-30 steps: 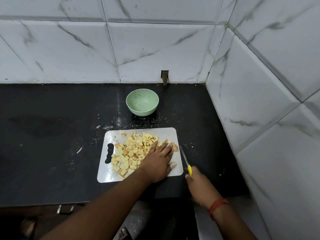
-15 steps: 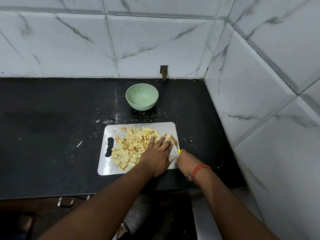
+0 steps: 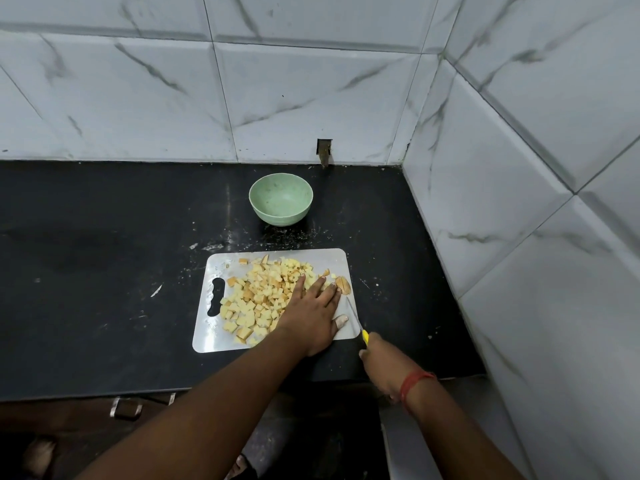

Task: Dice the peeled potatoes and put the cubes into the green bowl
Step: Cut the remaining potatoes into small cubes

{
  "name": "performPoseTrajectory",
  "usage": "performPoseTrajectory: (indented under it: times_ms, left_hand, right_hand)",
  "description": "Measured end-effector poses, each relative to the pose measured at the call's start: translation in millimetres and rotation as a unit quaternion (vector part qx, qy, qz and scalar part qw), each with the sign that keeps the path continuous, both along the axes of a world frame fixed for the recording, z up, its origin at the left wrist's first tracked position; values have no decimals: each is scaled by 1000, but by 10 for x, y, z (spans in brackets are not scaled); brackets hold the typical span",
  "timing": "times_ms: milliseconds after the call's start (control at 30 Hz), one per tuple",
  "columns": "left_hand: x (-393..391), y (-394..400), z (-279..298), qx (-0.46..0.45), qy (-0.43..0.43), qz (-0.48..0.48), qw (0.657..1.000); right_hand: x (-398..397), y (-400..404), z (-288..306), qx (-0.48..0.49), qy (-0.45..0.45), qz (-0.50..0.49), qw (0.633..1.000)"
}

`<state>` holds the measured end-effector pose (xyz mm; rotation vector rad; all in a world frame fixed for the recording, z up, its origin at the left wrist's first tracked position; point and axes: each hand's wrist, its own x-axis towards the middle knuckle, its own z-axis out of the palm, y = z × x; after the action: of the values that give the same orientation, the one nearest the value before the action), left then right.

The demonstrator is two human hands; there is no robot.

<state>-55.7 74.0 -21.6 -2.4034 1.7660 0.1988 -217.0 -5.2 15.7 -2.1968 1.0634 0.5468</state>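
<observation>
White marble-patterned tiles [image 3: 311, 98] are seen lining two walls that meet in a corner, and a black countertop [image 3: 104, 271] is set against them. Only the head view is given. A pale green bowl [image 3: 281, 199] is placed upright on the counter near the back wall, well apart from both hands; no cubes are seen inside it. Just in front of the bowl, a light-coloured cutting board [image 3: 332, 263] is laid flat, with its handle slot at the left end. A heap of diced potato cubes [image 3: 263, 296] is spread over the middle and left of the board. A few larger uncut potato pieces [image 3: 343, 284] are left at the board's right edge.

The left hand [image 3: 311, 313] is laid flat on the board with fingers straight and slightly spread; its fingertips are touching the cubes and reach just beside the uncut pieces, and nothing is gripped by it. The right hand [image 3: 379, 358] is held at the board's near right corner, its fingers curled round the yellow handle of a knife [image 3: 356, 320]. The thin blade is pointed away from the person, along the board's right edge, beside the left thumb. A red thread band [image 3: 414, 382] is worn on the right wrist. White specks and scraps are scattered over the counter around the board.
</observation>
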Motion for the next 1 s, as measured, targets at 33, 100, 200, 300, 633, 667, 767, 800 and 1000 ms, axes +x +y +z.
performPoseTrajectory:
  times_ms: [33, 100, 200, 300, 633, 667, 767, 800, 1000]
  left_hand:
    - [-1, -8, 13, -1, -2, -2, 1000]
    - [18, -10, 52, -15, -6, -11, 1000]
    - [60, -19, 97, -47, -12, -28, 998]
    - [71, -38, 81, -38, -4, -27, 999]
    - [68, -114, 46, -86, 17, -39, 995]
    - [70, -112, 49, -108, 29, -33, 993]
    - [99, -106, 56, -165, 58, -7, 985]
    - [113, -109, 60, -158, 55, -10, 986]
    - [196, -82, 60, -101, 48, -28, 993]
  right_hand:
    - [-43, 2, 8, -1, -5, -6, 1000]
    - [-101, 1, 56, -4, -30, -32, 999]
    - [-117, -47, 117, -2, -94, -80, 992]
    - [-31, -105, 135, -7, -106, -89, 990]
    - [206, -410, 102, -40, 1, 21, 999]
    - [210, -445, 112, -43, 8, 27, 999]
    - [201, -516, 138, -46, 14, 36, 998]
    - [197, -535, 140, -48, 13, 39, 998]
    - [198, -578, 100, -48, 9, 57, 997]
